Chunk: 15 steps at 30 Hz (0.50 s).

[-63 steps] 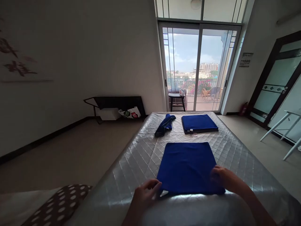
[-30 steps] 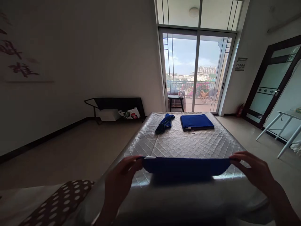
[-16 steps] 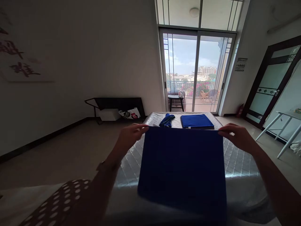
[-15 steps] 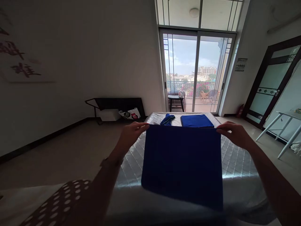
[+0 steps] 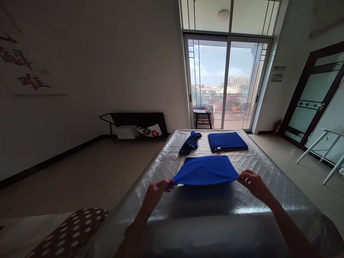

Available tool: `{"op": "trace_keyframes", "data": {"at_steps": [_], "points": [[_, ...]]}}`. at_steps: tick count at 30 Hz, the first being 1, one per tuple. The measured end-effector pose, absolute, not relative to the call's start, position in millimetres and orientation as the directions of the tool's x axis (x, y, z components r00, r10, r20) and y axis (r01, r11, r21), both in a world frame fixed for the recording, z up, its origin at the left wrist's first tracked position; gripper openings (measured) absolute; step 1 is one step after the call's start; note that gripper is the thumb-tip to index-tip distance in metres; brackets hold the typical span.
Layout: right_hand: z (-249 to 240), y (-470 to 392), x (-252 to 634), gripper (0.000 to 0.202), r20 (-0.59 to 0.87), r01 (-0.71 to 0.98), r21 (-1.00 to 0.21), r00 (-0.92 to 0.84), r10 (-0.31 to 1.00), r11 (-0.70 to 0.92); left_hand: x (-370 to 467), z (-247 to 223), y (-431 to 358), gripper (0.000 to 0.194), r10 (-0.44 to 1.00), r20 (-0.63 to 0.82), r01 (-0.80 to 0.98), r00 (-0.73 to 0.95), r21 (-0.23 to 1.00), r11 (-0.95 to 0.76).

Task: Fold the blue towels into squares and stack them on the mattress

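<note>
A blue cloth (image 5: 205,170) is stretched between my two hands, its far edge lying toward the silver quilted surface and its near edge lifted. My left hand (image 5: 158,190) pinches the near left corner. At the near right corner, my right hand (image 5: 252,182) has its fingers closed on the cloth. Beyond it, a folded blue stack (image 5: 228,140) with a small white tag lies on the silver surface (image 5: 268,186). To the left of that stack is a crumpled dark blue cloth (image 5: 190,142).
A dark bench (image 5: 138,117) with a white box (image 5: 127,132) and a printed bag (image 5: 150,131) stands by the left wall. Brown polka-dot fabric (image 5: 77,229) is at lower left. A pale table (image 5: 333,132) stands at right, near a door.
My hands have moved down and toward me. The cloth, which hung upright before, now lies almost flat, uncovering more of the folded stack and crumpled cloth.
</note>
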State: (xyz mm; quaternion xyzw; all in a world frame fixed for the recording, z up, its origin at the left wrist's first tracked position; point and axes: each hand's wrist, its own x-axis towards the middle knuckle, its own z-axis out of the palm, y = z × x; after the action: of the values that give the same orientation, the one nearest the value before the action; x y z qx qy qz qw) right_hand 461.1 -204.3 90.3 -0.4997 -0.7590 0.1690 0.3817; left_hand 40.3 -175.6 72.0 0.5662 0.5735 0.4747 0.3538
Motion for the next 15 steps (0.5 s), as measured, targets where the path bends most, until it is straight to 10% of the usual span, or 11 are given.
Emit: {"op": "trace_keyframes", "data": {"at_steps": [15], "points": [[30.2, -235.7, 458.9, 0.027, 0.112, 0.759, -0.573, -0.301, 0.947, 0.309, 50.5, 25.3, -209.2, 0.022, 0.993, -0.015, 0.744, -0.115, 0.661, 0.097]]}}
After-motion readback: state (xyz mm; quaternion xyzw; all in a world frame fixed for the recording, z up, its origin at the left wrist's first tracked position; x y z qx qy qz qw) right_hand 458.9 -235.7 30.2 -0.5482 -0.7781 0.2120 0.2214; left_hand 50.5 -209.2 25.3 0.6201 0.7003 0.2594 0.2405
